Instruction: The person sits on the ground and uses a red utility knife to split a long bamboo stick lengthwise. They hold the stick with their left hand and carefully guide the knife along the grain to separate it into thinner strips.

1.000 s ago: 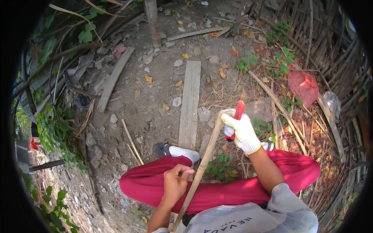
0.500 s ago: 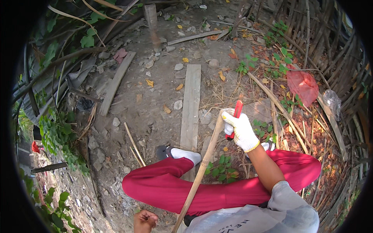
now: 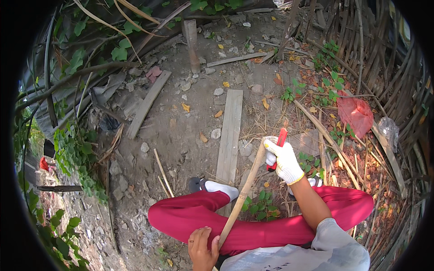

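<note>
A long, pale bamboo strip (image 3: 242,195) slants from my lap up to the right. Its upper end lies against the white-gloved fingers of my right hand (image 3: 286,161), which is closed around a red utility knife (image 3: 282,137). The knife points up and away, its tip standing out past the glove. My bare left hand (image 3: 203,251) lies by the strip's lower part, over my dark red trousers (image 3: 266,232). Its fingers are stretched out and the thumb is apart, close against the strip. The strip's lowest end is partly hidden behind this hand.
A grey plank (image 3: 229,135) lies on the dirt ahead, and another plank (image 3: 149,105) is farther left. A wooden post (image 3: 191,47) stands at the back. On the right are a red plastic bag (image 3: 355,116), long sticks and a woven fence (image 3: 375,49). Leafy vines grow at left.
My left hand has moved up and right from beside my knee to the strip's lower part, and its curled fingers have straightened. My right hand still holds the knife. The view has shifted slightly.
</note>
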### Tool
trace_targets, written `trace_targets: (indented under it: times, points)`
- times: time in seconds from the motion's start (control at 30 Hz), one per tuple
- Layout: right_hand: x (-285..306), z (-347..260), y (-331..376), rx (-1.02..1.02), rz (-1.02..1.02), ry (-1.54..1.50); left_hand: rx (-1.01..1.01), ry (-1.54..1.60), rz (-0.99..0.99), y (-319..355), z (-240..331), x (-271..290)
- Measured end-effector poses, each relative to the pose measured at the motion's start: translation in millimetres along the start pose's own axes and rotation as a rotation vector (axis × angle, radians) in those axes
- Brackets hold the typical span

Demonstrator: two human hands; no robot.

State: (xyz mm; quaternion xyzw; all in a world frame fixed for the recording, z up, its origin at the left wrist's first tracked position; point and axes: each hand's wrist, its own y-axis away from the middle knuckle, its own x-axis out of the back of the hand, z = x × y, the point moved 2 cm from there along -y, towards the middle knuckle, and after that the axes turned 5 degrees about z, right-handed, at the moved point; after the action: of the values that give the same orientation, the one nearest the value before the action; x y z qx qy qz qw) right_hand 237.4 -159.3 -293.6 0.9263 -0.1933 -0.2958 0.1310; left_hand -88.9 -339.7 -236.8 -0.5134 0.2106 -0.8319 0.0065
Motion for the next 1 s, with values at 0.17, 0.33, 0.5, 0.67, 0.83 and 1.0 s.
trace_targets:
  times: [0.17,0.33,0.5,0.67,0.83,1.0]
  points:
    - [2,-4,2,-0.014,0.000,-0.033,-0.176,0.116,-0.059,-17,16,-71]
    - [3,-6,2,0.013,0.018,-0.004,-0.041,0.198,-0.154,-21,18,-76]
    - [6,-20,6,0.139,-0.036,0.158,0.663,1.130,-0.473,-35,12,-45]
    - [-5,-20,18,0.541,-0.097,0.782,1.024,1.622,-0.518,-66,-12,-54]
    - [-33,0,33,0.631,-0.210,1.543,1.034,1.410,-0.573,-94,-10,-76]
    - [-40,8,15,0.618,-0.230,1.722,0.920,1.269,-0.630,-113,0,-97]
